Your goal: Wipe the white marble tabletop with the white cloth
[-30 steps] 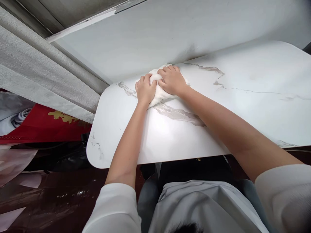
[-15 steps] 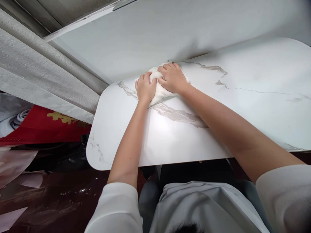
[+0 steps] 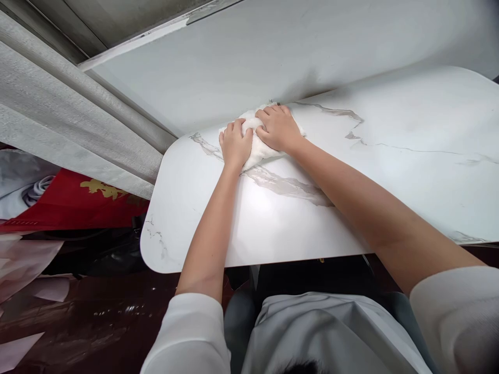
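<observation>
A white fluffy cloth [image 3: 262, 150] lies bunched on the white marble-patterned table [image 3: 202, 218], close to its far edge by the wall. My left hand [image 3: 236, 144] grips the cloth's left side, fingers curled over it. On the upper right part of the cloth, my right hand [image 3: 278, 126] presses down with bent fingers. The two hands are side by side with a small gap between them, where the cloth shows. What lies under the cloth is hidden.
A pale wall panel [image 3: 218, 67] rises behind the table. Grey-white curtains [image 3: 78, 114] hang at the left. A red bag or cloth with a gold print [image 3: 70, 202] and pale sheets [image 3: 33, 259] lie low on the left, above a dark red floor [image 3: 109, 332].
Both hands keep their hold on the cloth in almost the same place. The whole view has shifted very slightly.
</observation>
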`<state>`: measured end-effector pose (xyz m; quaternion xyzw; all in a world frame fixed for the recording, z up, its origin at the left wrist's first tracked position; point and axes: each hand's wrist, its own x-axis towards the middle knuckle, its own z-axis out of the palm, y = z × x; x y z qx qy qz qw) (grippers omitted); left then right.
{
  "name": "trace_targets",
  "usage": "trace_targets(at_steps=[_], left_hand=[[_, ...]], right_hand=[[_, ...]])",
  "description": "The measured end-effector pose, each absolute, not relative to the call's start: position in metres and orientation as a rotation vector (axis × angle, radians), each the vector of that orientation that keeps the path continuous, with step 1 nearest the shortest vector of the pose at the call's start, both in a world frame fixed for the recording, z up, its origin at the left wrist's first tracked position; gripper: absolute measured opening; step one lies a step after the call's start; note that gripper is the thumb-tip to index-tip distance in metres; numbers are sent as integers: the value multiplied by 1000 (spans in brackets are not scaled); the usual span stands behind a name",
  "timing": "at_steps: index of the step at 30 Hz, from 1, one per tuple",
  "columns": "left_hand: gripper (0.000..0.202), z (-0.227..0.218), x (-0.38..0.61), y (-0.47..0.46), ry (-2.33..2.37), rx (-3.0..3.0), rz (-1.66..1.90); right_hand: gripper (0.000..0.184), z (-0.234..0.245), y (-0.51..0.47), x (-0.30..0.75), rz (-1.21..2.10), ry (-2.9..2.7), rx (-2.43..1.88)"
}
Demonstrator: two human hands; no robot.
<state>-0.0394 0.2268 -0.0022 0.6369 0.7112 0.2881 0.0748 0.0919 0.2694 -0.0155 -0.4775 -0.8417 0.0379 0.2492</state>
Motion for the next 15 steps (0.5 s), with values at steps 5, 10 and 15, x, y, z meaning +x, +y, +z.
trace_targets(at_steps=[5,10,15], left_hand=[[33,-2,-38,226,2137,1914,859],[34,-2,-38,226,2144,1909,850],[33,-1,-38,226,2142,1908,849]], right_hand=[[37,-17,270,92,80,-2307,-1320],[37,-18,271,92,86,-2287,-1320],[38,-19,271,92,73,-2298,-1326]])
